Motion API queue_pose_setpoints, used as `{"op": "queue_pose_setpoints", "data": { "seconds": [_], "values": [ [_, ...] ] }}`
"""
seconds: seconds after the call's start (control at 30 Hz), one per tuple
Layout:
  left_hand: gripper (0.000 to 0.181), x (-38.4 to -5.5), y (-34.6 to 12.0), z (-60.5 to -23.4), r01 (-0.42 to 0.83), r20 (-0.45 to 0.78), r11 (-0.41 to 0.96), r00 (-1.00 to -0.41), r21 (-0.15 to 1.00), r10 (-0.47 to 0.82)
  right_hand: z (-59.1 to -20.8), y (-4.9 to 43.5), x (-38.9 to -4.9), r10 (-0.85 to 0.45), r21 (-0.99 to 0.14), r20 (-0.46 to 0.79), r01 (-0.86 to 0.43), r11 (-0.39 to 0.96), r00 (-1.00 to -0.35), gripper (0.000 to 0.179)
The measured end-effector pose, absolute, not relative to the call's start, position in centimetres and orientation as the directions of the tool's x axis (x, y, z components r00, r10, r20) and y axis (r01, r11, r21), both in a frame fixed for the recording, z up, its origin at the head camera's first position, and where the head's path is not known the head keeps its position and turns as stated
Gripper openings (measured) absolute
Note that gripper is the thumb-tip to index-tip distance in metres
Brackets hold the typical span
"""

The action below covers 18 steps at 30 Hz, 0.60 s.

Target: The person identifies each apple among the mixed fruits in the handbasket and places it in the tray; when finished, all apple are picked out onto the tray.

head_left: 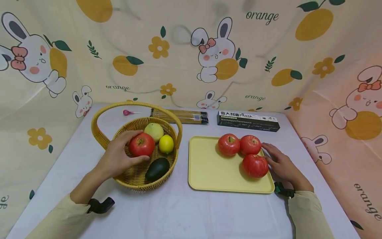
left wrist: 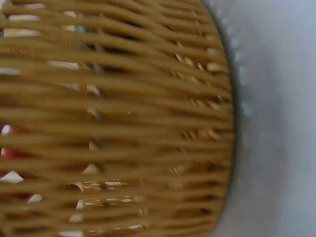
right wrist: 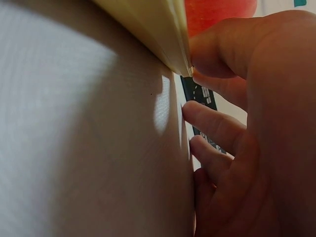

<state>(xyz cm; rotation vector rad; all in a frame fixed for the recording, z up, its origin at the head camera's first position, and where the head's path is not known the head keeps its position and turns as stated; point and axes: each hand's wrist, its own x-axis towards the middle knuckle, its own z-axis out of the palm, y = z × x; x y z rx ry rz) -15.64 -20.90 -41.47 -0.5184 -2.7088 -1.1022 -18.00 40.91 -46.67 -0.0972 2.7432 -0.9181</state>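
Observation:
In the head view, my left hand [head_left: 119, 156] reaches over the near-left rim of the woven basket [head_left: 140, 186] and grips a red tomato [head_left: 141, 144] between thumb and fingers. Around that tomato in the basket are a pale green round fruit [head_left: 154, 132], a yellow lemon [head_left: 166, 144] and a dark avocado [head_left: 157, 169]. The left wrist view is filled by the basket's wicker side [left wrist: 118, 113]. My right hand [head_left: 282, 164] rests at the right edge of the yellow tray [head_left: 212, 169], fingers extended, thumb right at the rim. Three tomatoes [head_left: 255, 165] sit on the tray close by.
Behind the basket lies a long pack of noodles [head_left: 182, 116], crossed by the basket's arched handle [head_left: 134, 104]. A black and white pasta box [head_left: 247, 121] stands behind the tray. A small pink-headed item [head_left: 126, 113] lies at the back left. Patterned cloth walls enclose the white table.

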Motion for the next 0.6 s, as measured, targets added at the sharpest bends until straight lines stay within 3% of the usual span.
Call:
{"op": "queue_pose_setpoints", "data": {
  "seconds": [0.2, 0.6],
  "values": [
    [0.087, -14.1, -19.6, -40.3, 0.465, 0.352, 0.545, -0.885, 0.698, 0.305, -46.6, 40.9, -18.0, -0.137, -0.598, -0.214, 0.018, 0.801, -0.967, 0.073],
    [0.091, -11.8, -15.4, -37.7, 0.502, 0.358, 0.32, -0.837, 0.804, 0.415, -46.5, 40.8, -17.9, -0.143, -0.601, -0.207, 0.011, 0.799, -0.968, 0.072]
  ]
}}
